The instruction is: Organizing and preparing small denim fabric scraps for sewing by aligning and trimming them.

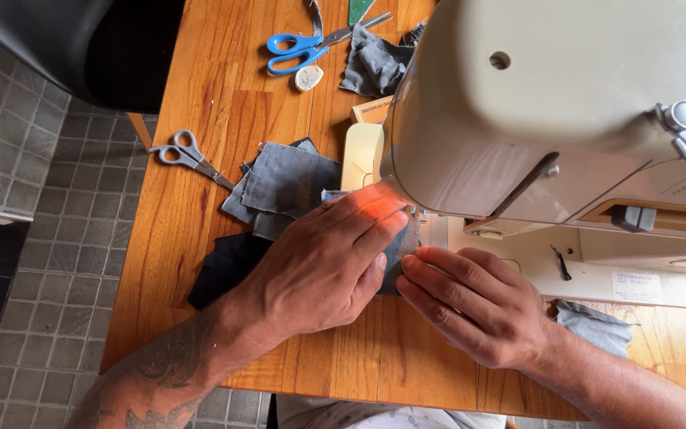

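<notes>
— Hands first: what were they doing?

— Left hand [323,266] lay flat, fingers together, pressing a small grey fabric piece [401,253] onto the bed of the cream sewing machine [549,119], just under its head. Right hand [474,306] lay flat too, fingertips pressed on the piece's near edge.

— How would that piece handle?

— Light and limp, I'd judge; likely to shift, best held flat near its edges.

— And around them?

— Grey fabric squares [287,187] stacked left on the wooden desk [200,159], small grey scissors [188,155] beyond, blue-handled scissors [303,48] further back.
</notes>
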